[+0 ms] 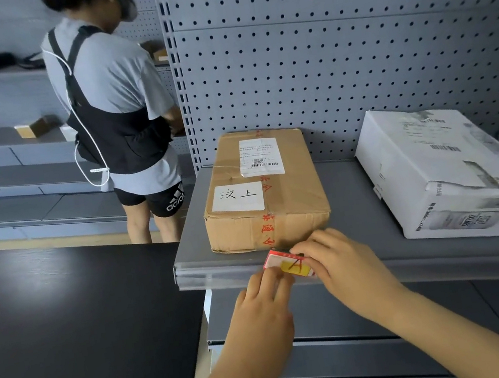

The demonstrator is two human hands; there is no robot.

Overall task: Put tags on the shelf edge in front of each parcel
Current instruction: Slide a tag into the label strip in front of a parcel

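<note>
A grey pegboard wall (350, 50) stands behind the shelf, full of small dark holes. To the left, more grey shelves (2, 177) run along the wall — some carry small brown boxes (31, 128). A black table top (68, 334) fills the lower left. The floor (52, 241) is pale wood — only a strip shows. Another person (116, 112) stands facing those shelves.

A single head-worn wide-angle view looks forward and steeply down, close over the grey metal shelf (347, 192) and its clear plastic front edge strip (222, 271). The grey perforated back panel (334, 52) fills twelve to two o'clock, bowed by the lens. Both forearms enter from six o'clock.
</note>
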